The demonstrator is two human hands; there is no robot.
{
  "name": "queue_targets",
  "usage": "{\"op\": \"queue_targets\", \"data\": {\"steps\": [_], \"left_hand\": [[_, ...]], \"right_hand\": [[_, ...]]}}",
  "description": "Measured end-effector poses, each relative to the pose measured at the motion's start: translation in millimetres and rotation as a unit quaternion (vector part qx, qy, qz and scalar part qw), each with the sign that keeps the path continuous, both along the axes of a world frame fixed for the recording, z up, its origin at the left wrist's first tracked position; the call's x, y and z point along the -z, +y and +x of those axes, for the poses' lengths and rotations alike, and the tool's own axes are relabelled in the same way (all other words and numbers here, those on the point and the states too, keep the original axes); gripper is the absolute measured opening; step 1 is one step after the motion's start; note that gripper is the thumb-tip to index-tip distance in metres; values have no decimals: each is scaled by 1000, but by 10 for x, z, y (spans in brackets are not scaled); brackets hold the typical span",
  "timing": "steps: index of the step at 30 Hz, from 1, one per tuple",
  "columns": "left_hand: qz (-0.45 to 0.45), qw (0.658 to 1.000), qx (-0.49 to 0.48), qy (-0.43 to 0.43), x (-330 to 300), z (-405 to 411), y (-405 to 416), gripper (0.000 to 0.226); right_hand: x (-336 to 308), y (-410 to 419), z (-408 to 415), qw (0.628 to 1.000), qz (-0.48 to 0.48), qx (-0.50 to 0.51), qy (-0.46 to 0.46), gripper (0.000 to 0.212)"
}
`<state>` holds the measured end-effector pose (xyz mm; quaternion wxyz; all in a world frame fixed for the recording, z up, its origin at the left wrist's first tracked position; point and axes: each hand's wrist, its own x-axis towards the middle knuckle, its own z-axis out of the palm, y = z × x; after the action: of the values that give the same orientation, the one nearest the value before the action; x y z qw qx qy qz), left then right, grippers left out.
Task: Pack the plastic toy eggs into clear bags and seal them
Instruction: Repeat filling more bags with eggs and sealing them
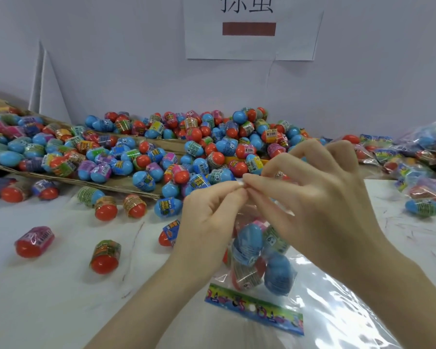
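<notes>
Item: clear bag (259, 258) holding several toy eggs, centre frame, hanging over the desk (48, 285). We see our left hand (207, 217) and right hand (312, 197) pinching its top edge, fingertips meeting. Loose egg heap (161, 147) at eleven o'clock; packed bags (418, 157) at two o'clock.

Small packing or assembly workstation, not a home. White table (61, 311) set against a plain pale wall (111, 59). Bulk heap of toy eggs (186, 144), blue and red, each shrink-wrapped with a printed label, spilling from flattened cardboard (126, 183). Filled clear bags (423, 157) piled at far right. Flat empty bags (337, 311) stacked at near edge. Printed paper sign (252, 28) with large characters and a brown bar taped to the wall, like a station label
</notes>
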<state>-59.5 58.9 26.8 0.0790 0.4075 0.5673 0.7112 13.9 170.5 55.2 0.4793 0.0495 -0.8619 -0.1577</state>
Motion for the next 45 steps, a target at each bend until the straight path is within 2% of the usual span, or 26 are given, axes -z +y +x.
{"op": "queue_targets", "data": {"steps": [6, 12, 18, 30, 36, 39, 42, 45], "left_hand": [[-59, 979, -61, 186, 52, -76, -61, 27], [-90, 955, -98, 265, 83, -99, -52, 23], [-101, 933, -126, 323, 74, -97, -58, 32], [-86, 926, -151, 335, 93, -89, -58, 41], [-63, 935, -154, 314, 120, -89, -49, 41], [-46, 955, -138, 259, 137, -74, -47, 39], [-33, 968, -120, 217, 147, -70, -29, 34], [-34, 974, -111, 195, 154, -61, -22, 26]], "right_hand": [[-54, 64, -9, 998, 46, -38, -23, 23], [-26, 83, -24, 994, 105, -5, -9, 28], [-18, 83, -29, 992, 127, 5, 0, 30], [-23, 49, -35, 992, 95, 48, 61, 31], [-11, 61, -44, 995, 4, 62, 79, 25], [-106, 210, 12, 984, -141, 85, 63, 24], [-183, 504, 127, 942, -309, 122, 53, 30], [-113, 897, 284, 875, -412, 253, 33, 38]]}}
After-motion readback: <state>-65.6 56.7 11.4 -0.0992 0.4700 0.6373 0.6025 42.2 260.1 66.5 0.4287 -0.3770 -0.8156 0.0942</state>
